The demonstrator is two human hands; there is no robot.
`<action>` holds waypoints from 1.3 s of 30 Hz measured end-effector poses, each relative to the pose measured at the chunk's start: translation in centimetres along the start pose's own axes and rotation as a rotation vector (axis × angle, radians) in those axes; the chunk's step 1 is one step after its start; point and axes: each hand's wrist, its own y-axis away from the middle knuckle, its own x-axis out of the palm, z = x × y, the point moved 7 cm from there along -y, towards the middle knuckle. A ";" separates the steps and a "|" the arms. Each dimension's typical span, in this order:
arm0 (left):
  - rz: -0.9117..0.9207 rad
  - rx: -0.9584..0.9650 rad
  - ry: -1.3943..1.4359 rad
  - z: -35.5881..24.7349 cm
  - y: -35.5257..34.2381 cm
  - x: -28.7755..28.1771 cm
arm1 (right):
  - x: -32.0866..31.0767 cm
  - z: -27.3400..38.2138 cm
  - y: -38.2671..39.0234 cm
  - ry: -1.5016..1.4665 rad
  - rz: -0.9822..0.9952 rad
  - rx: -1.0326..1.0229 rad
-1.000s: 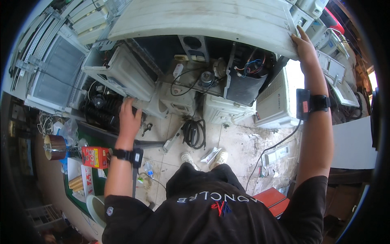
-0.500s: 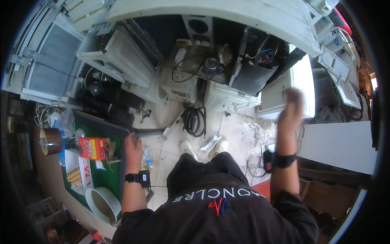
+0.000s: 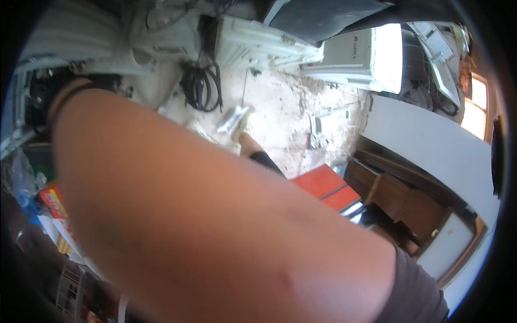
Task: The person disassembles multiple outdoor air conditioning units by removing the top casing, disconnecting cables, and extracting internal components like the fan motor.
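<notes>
My right forearm is raised very close to the camera and fills the middle, running from a dark sleeve at the lower right to the upper left. Beyond a dark wristband, only a blurred sliver of my right hand (image 3: 76,84) shows at the far left, near dark machine parts. Its fingers are hidden, so what it touches cannot be made out. My left hand is not visible; the forearm covers that area. Past the forearm, a coil of black hose (image 3: 200,89) lies on the tiled floor by my shoes (image 3: 245,123).
A white appliance unit (image 3: 344,56) stands at the far right, beside a long white panel (image 3: 425,153). Nearer are a red box-like thing (image 3: 323,188) and an open brown wooden cabinet (image 3: 396,202). A red and yellow box (image 3: 53,200) shows at the left edge.
My right arm has swung up and across to the left, close before the camera. The view has shifted rightward. My left hand, earlier at the green table's edge, is out of sight.
</notes>
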 end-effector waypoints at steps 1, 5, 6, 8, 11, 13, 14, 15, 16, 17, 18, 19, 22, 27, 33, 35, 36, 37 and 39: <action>-0.009 -0.042 0.038 -0.9 -0.3 0.2 | 1.2 -0.5 -1.5 0.034 -0.013 -0.001; -0.016 -0.073 0.108 -4.3 -3.2 2.9 | 12.1 -10.4 -2.7 0.158 0.152 0.210; -0.028 -0.108 0.142 -4.2 -3.4 3.2 | 17.0 -14.1 -0.7 0.140 0.303 0.263; -0.064 -0.182 0.231 -4.9 -5.4 3.7 | 23.5 -20.8 4.2 0.031 0.548 0.449; -0.132 -0.195 0.192 1.8 -9.5 6.9 | 35.0 -30.3 11.0 -0.119 0.562 0.743; -0.136 -0.175 0.175 3.6 -12.4 6.9 | 41.0 -35.3 13.5 -0.265 0.580 0.890; -0.137 -0.181 0.157 4.7 -13.9 7.2 | 43.3 -37.3 14.3 -0.343 0.488 0.965; -0.144 -0.182 0.140 5.9 -15.6 7.5 | 45.4 -39.8 14.7 -0.415 0.391 1.036; -0.165 -0.162 0.143 7.6 -17.7 7.4 | 49.7 -43.4 14.9 -0.412 0.328 1.104; -0.191 -0.161 0.103 9.4 -19.3 7.6 | 50.3 -44.2 13.7 -0.465 0.254 1.126; -0.215 -0.159 0.061 11.3 -21.0 7.6 | 52.2 -45.7 12.3 -0.477 0.194 1.138; -0.243 -0.142 0.017 12.9 -23.3 7.8 | 54.0 -47.6 11.0 -0.484 0.118 1.150; -0.296 -0.097 -0.161 16.2 -27.5 7.2 | 55.2 -49.3 5.3 -0.386 -0.222 0.838; -0.334 -0.060 -0.265 17.0 -33.2 4.9 | 57.2 -53.0 3.2 -0.251 -0.342 1.122; -0.384 -0.150 -0.286 19.4 -38.5 3.5 | 63.1 -56.8 8.0 -1.026 -0.595 1.195; -0.392 -0.166 -0.319 21.0 -39.5 4.2 | 63.5 -56.3 7.6 -1.169 -0.431 1.248; -0.306 -0.249 -0.338 21.8 -39.9 5.1 | 62.8 -55.9 7.4 -1.206 -0.396 1.277; -0.219 -0.327 -0.356 22.0 -40.1 5.7 | 61.9 -55.3 6.9 -1.242 -0.366 1.305; -0.180 -0.265 -0.438 23.3 -40.2 8.0 | 62.0 -56.5 6.7 -1.309 -0.209 1.136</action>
